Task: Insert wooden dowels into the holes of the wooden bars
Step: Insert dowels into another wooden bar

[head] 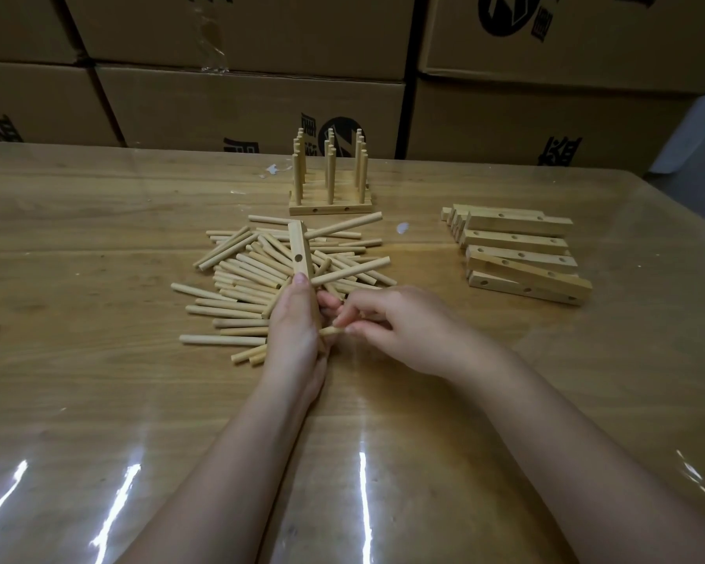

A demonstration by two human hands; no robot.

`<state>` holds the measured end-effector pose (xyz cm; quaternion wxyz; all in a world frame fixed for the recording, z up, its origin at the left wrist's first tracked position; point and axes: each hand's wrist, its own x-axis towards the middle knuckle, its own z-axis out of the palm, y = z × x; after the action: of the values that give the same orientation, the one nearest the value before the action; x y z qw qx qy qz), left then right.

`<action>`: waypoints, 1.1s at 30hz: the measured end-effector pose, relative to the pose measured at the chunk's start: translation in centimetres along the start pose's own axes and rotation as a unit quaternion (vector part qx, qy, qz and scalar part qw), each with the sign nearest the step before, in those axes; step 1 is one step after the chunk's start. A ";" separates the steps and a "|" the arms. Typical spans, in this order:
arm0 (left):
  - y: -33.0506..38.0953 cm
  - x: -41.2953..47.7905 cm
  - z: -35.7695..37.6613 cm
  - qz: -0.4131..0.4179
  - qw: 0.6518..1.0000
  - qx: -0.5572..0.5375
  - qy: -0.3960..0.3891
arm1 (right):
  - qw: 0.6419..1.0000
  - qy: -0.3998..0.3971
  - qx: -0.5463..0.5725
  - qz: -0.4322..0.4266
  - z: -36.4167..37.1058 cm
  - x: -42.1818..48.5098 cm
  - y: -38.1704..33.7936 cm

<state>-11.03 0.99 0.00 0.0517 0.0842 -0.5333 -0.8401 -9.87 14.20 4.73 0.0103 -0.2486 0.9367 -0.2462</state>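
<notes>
Here, head view: left grip [296, 327] clamped on a wooden bar [300, 250], right grip [399, 323] pinching a dowel [329, 330].
The bar sticks out beyond the left thumb, pointing away over the dowel pile [245, 274] on the counter [98, 238], one hole showing; the dowel lies just beside the bar's held end. Cardboard boxes [241, 107] behind carry black characters and a round logo, too cropped to read.

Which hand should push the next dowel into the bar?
Right, probably. The right hand pinches a dowel close beside the bar, while the left hand grips that bar and is busy holding it.
</notes>
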 end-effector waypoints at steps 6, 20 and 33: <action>0.0 -0.1 0.0 0.006 1.000 0.018 0.005 | 1.000 0.012 0.017 0.003 0.2 -0.1 0.0; -0.2 -0.1 0.3 0.036 0.996 0.079 0.012 | 0.969 -0.008 0.239 0.056 1.3 -0.4 1.2; 0.6 -0.1 0.2 -0.040 0.997 -0.062 0.008 | 0.992 0.011 -0.109 -0.060 1.0 0.1 1.5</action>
<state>-10.95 0.88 0.63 0.0274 0.1083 -0.4758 -0.8724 -10.46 14.81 3.14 -0.0417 -0.3017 0.9413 -0.1457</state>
